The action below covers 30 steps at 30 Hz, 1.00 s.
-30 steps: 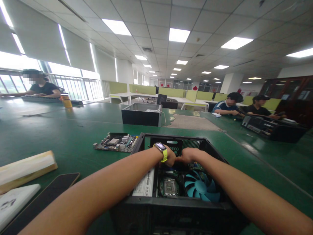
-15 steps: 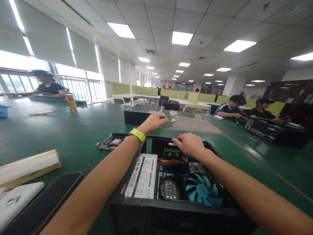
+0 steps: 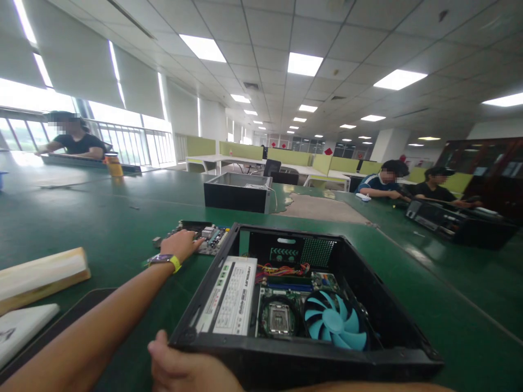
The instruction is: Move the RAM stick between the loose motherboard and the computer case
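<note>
An open black computer case (image 3: pixel 392 356) lies before me on the green table, showing a white-labelled power supply (image 3: pixel 235 296), a teal fan (image 3: pixel 335 321), a bare metal CPU socket (image 3: pixel 280 318) and coloured cables (image 3: pixel 281 270). My right hand (image 3: pixel 192 367) reaches across the front and is closed around the case's near left corner; part of it is cut off by the frame. Beyond the case's left side, my left hand (image 3: pixel 182 246), with a yellow-banded watch at the wrist, rests over a loose motherboard (image 3: pixel 214 239), thumb apart from the fingers. Its fingertips are partly hidden.
Another case (image 3: pixel 235 200) stands farther back. At left lie a long wrapped block (image 3: pixel 44 277), a white box (image 3: pixel 26 329) and a dark flat phone-like slab (image 3: pixel 87 305). People sit at the far left and right; a black case (image 3: pixel 461 223) is by the right pair.
My left hand has dropped from above the case's far edge to the motherboard at its left. My right hand has come back from the far edge to the near left corner.
</note>
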Motion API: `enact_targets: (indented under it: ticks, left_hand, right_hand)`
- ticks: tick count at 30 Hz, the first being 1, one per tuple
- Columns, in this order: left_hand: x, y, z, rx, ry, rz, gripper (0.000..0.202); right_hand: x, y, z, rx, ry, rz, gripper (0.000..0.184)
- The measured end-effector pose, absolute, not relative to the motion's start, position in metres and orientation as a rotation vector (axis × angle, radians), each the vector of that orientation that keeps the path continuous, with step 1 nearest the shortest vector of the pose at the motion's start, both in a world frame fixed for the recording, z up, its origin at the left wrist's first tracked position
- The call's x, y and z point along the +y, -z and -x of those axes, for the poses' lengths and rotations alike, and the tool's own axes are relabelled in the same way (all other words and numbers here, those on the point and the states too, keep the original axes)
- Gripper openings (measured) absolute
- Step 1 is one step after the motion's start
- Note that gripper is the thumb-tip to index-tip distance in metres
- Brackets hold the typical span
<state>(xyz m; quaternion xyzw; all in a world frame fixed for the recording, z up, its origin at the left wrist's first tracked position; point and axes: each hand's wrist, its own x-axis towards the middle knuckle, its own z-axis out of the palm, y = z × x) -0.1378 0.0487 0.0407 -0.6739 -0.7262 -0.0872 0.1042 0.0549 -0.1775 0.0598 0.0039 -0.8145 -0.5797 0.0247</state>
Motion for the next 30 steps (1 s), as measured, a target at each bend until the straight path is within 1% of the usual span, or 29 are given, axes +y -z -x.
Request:
enact_targets:
  ticks: [2,3,5,7,10,12,14,16,19,21,23,27,30]
  left_hand:
    - [0.05,-0.032,0.14,-2.113,0.208,1.987,0.053]
    - [0.051,-0.029,0.141,-2.112,0.198,1.993,0.052]
    - [0.052,-0.024,0.142,-2.145,0.179,2.0,0.049]
    - [0.051,-0.022,0.143,-2.181,0.161,2.007,0.049]
    - [0.049,-0.021,0.143,-2.185,0.15,2.022,0.048]
    - [0.048,-0.021,0.143,-2.176,0.15,2.026,0.048]
    - [0.048,-0.02,0.142,-2.173,0.152,2.022,0.048]
    - [0.048,-0.019,0.142,-2.168,0.159,2.021,0.047]
    - [0.047,-0.017,0.141,-2.142,0.173,2.024,0.046]
    - [0.046,-0.016,0.142,-2.127,0.164,2.029,0.046]
    - [0.047,-0.015,0.143,-2.11,0.139,2.036,0.046]
    - [0.051,-0.015,0.147,-2.086,0.1,2.048,0.046]
    - [0.052,-0.016,0.147,-2.074,0.072,2.079,0.046]
  right_hand:
    - [-0.175,-0.069,-0.061,-2.431,2.073,-0.226,0.037]
    - [-0.174,-0.073,-0.063,-2.388,2.147,-0.319,0.037]
    - [-0.172,-0.076,-0.066,-2.4,2.151,-0.338,0.036]
    - [-0.167,-0.072,-0.068,-2.527,1.959,-0.147,0.034]
    - [-0.147,-0.059,-0.077,-2.696,1.494,0.211,0.033]
    - [-0.125,-0.049,-0.092,-2.732,1.292,0.363,0.031]
    - [-0.099,-0.043,-0.115,-2.74,1.202,0.505,0.031]
    - [-0.072,-0.041,-0.145,-2.742,1.153,0.69,0.036]
    - [-0.038,-0.044,-0.195,-2.763,1.049,1.071,0.045]
    - [-0.022,-0.047,-0.23,-2.754,0.974,1.341,0.047]
    - [-0.011,-0.047,-0.265,-2.704,0.915,1.564,0.051]
    - [-0.001,-0.041,-0.337,-2.558,0.792,1.898,0.067]
    - [0.001,-0.034,-0.392,-2.438,0.751,2.081,0.069]
